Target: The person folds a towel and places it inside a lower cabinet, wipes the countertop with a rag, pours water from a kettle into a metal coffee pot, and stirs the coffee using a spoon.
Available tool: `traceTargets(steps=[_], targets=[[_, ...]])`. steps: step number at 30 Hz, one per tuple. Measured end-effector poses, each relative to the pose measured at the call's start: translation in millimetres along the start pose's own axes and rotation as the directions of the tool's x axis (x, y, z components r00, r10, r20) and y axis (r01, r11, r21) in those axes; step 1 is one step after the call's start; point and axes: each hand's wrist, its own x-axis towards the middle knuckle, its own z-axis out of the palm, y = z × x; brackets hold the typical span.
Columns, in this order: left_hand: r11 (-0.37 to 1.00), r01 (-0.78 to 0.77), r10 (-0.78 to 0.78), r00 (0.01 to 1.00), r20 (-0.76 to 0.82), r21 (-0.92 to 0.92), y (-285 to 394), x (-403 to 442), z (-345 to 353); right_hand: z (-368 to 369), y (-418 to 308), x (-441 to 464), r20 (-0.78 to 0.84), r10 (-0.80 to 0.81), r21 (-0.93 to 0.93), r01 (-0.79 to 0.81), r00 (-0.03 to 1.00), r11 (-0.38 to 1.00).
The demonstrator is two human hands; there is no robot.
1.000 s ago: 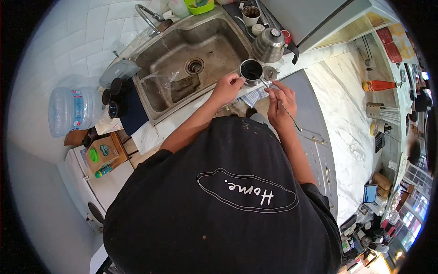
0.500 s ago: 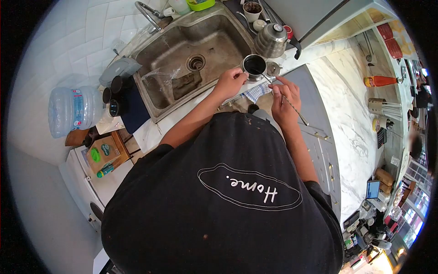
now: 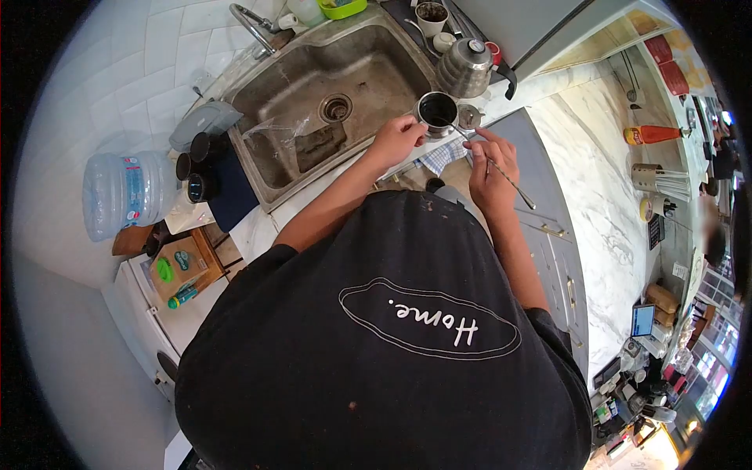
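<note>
Beside the sink's front right corner stands a metal cup [image 3: 437,110] with dark contents. My left hand [image 3: 398,141] is closed with thumb and finger at the cup's near left edge. In my right hand [image 3: 492,168], a long thin metal spoon [image 3: 513,186] is pinched; its lower end reaches into the cup and its other end points toward my body. A small round metal lid [image 3: 469,117] lies just right of the cup. Behind them is a steel gooseneck kettle [image 3: 465,69] with a black handle.
The steel sink [image 3: 270,200] lies left of the cup. Near the kettle is a white cup [image 3: 432,17] with dark grounds. Black cups [image 3: 202,186] and a large water bottle [image 3: 129,196] are at the left. A checked cloth [image 3: 443,157] hangs below the counter edge.
The cup and both hands appear slightly further right than a second ago, as the view has shifted a little. The spoon's angle has changed slightly, still in my right hand.
</note>
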Motion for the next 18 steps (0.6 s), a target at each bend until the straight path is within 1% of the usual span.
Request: traceTargets(steps=[4,8,10,14,18], targets=[[0.999,-0.018,0.019,1.000,-0.004,0.027,1.3,-2.0,-1.3,0.6,0.2,-0.1,-0.007,-0.006,0.007,0.006,1.000,1.000],[1.000,0.003,-0.003,1.000,-0.001,-0.006,-3.0,2.4,-0.4,-0.3,3.0,0.4,0.001,-0.019,0.020,0.019,1.000,1.000],[0.999,0.016,-0.016,1.000,0.001,-0.027,0.5,-1.4,-0.4,-0.7,2.0,0.0,-0.002,-0.008,0.009,0.008,1.000,1.000],[1.000,0.011,-0.011,1.000,0.001,-0.016,-5.7,1.0,-0.1,-0.6,0.7,-1.1,-0.007,-0.006,0.008,0.006,1.000,1.000],[1.000,0.012,-0.012,1.000,0.000,-0.006,1.9,-3.7,-0.2,1.3,0.8,-3.6,-0.003,0.018,-0.017,-0.018,1.000,1.000]])
